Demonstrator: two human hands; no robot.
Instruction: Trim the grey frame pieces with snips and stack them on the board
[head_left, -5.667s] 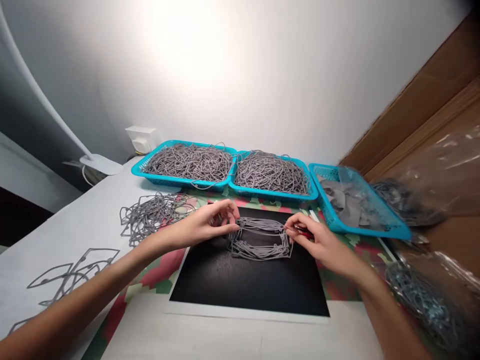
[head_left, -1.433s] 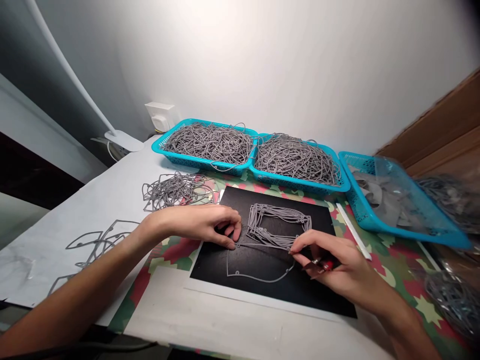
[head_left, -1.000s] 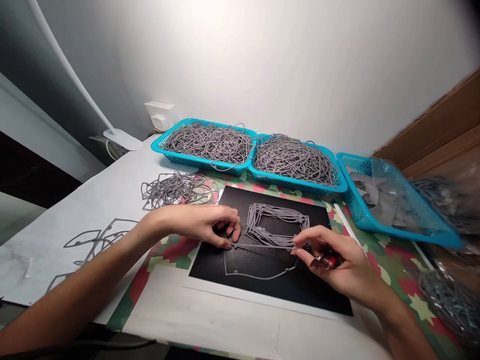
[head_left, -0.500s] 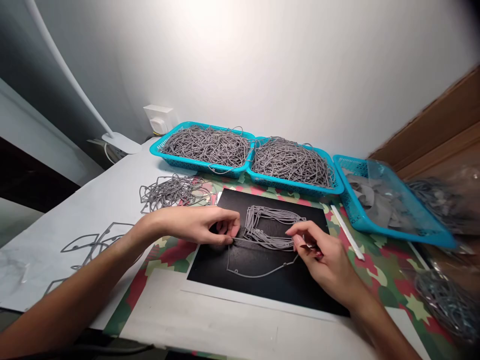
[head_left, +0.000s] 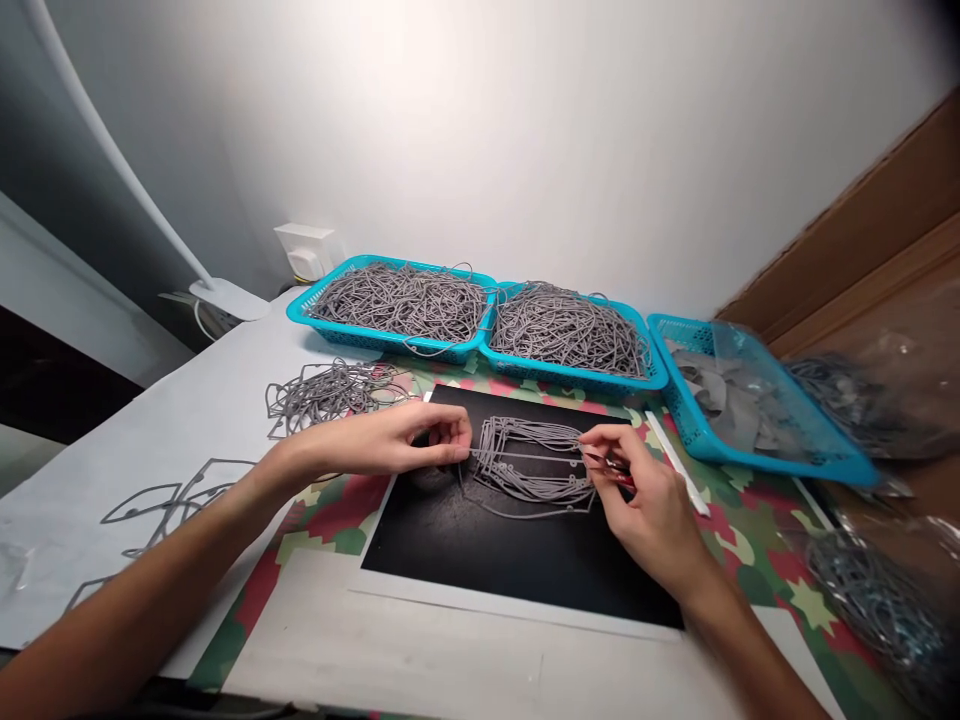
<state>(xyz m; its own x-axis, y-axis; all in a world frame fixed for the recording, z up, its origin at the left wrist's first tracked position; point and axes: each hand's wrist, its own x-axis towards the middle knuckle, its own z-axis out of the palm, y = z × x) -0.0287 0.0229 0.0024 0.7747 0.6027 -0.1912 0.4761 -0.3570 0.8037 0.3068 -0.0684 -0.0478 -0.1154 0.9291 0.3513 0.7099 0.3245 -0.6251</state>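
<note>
A thin grey gasket [head_left: 517, 516], shaped like a loop with one straight side, is stretched between my two hands. My left hand [head_left: 435, 438] is closed, its thumb and finger pinching the left corner. At the opposite end my right hand [head_left: 637, 480] is closed on the gasket. A slim red tool [head_left: 619, 478] also sits in the right hand, its kind partly hidden by the fingers. Below the held loop, a layered stack of similar gaskets [head_left: 536, 432] lies on a black sheet [head_left: 442, 555].
Two blue baskets, left [head_left: 300, 312] and middle [head_left: 656, 372], are heaped with grey gaskets. A third blue basket [head_left: 694, 435] contains grey scraps. Loose gaskets [head_left: 330, 392] lie to the left. A white strip [head_left: 679, 465] and bagged gaskets [head_left: 877, 590] are at right.
Both hands have raised the gasket away from me, over the stack; its lower curve now overlaps the stack's near edge. The red tool shows more clearly. The camera view has shifted slightly.
</note>
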